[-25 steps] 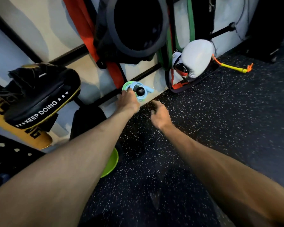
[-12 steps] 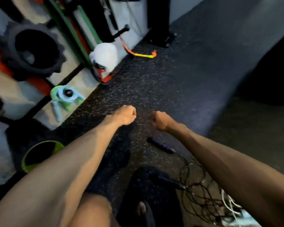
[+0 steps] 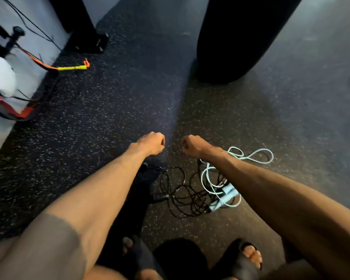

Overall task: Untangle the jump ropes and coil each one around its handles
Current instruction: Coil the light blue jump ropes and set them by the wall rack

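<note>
fingers of the left hand [image 3: 151,143] and right hand [image 3: 192,146] are curled into empty fists at mid-frame. just below, lower centre, the black jump rope [image 3: 161,196] lies tangled with the pale blue jump rope [image 3: 229,191] on the speckled floor [image 3: 89,138]. best to take one handle first and feed its cord out loop by loop, never yanking.

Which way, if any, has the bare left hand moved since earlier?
Yes. The left hand drew away from the white boxing glove at the wall, toward the tangled black jump rope.
</note>
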`<state>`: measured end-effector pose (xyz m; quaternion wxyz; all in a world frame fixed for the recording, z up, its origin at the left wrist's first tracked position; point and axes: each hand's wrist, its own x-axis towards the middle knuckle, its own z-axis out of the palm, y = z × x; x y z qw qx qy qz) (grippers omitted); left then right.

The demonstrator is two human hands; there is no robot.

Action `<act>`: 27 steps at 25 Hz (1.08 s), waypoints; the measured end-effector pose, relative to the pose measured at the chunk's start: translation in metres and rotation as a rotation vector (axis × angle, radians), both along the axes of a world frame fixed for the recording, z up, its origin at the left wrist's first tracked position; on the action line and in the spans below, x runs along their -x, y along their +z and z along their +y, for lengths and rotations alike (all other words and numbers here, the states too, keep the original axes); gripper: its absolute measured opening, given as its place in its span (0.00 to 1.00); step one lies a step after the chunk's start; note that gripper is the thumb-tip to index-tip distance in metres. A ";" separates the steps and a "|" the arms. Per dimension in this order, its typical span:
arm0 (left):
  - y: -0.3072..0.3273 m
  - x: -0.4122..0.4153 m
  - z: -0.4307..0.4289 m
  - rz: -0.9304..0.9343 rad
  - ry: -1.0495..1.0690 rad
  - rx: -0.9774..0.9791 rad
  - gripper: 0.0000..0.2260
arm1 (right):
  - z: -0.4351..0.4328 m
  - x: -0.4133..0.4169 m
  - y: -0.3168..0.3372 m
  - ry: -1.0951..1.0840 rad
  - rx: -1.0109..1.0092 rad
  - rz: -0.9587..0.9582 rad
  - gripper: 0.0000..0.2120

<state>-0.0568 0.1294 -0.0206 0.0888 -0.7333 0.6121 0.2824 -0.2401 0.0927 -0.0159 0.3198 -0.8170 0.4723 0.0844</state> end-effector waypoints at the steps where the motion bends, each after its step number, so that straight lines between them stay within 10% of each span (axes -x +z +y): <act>1: -0.012 0.010 0.005 0.011 0.001 -0.003 0.10 | 0.006 0.010 -0.009 -0.010 -0.015 0.011 0.13; 15: -0.127 0.166 0.032 0.610 0.436 -0.193 0.09 | 0.074 0.124 -0.120 -0.058 -0.130 0.130 0.11; 27: 0.072 0.171 -0.033 0.708 0.326 0.378 0.08 | 0.022 0.127 0.043 -0.275 0.122 -0.253 0.05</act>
